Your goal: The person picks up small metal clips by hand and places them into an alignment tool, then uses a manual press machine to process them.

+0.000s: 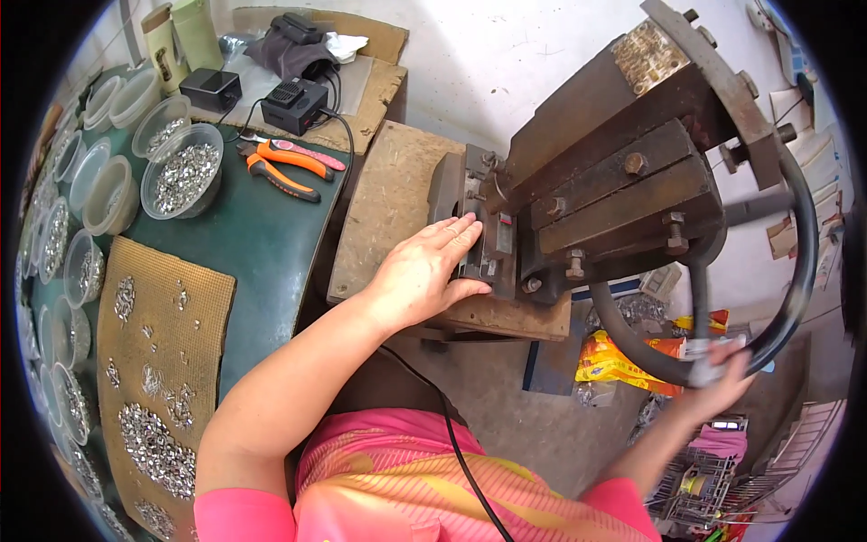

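My left hand [417, 273] lies on the near side of a metal die block [492, 239], fingers stretched out together and thumb apart. Whatever is under its fingertips is hidden. The block sits at the foot of a heavy, dark iron hand press [623, 190] with several bolts along its body. To the right, my right hand [730, 372] is closed around the lower rim of the press's large black handwheel [802, 262], by a pale wrapped section. That hand and the wrapping are smeared by motion.
On the green table [271, 221] lie orange-handled pliers [282, 170] near plastic bowls of small shiny metal parts [185, 176]. A ribbed brown mat [167, 343] carries loose metal pieces. A black cable [442, 397] crosses before me. Below the wheel lies a yellow-red bag [614, 361].
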{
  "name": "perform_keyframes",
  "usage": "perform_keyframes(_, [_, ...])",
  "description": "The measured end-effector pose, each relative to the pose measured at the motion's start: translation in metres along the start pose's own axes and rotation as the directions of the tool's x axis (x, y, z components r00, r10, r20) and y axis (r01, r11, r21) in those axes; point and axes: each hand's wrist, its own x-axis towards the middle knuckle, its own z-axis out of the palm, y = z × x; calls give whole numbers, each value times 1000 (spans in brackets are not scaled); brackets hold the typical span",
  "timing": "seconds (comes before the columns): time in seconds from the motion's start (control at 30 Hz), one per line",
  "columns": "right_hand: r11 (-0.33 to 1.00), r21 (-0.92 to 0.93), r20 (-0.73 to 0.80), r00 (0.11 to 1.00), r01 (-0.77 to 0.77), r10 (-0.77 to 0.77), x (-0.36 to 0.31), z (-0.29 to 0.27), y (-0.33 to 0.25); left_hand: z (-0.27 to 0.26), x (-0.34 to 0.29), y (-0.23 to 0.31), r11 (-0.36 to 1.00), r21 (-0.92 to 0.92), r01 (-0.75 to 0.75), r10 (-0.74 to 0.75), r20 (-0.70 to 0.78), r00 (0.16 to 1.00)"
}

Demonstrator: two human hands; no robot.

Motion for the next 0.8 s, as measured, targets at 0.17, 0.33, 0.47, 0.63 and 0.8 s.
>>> perform_keyframes(0.17, [997, 14, 10, 997, -76, 76, -5, 3, -11, 3, -3, -4, 1000, 12, -7, 7, -10, 1000])
perform_keyframes(0.33, [962, -122, 126, 958, -244, 259, 88, -22, -43, 4, -3, -2, 1000, 7, -20, 21, -19, 1000])
perform_keyframes(0.47, [910, -96, 190, 890, -403, 414, 155, 4, -53, 3, -3, -4, 1000, 21, -5, 5, -19, 1000])
perform_keyframes(0.63, [968, -47, 163, 954, -246, 250, 110, -2, -59, 1, 0, -1, 1000, -2, 1, -1, -32, 999])
perform_keyframes(0.8, [995, 87, -87, 996, 44, -36, -38, 10, 12, 6, -4, -3, 1000, 7, -21, 21, -41, 999])
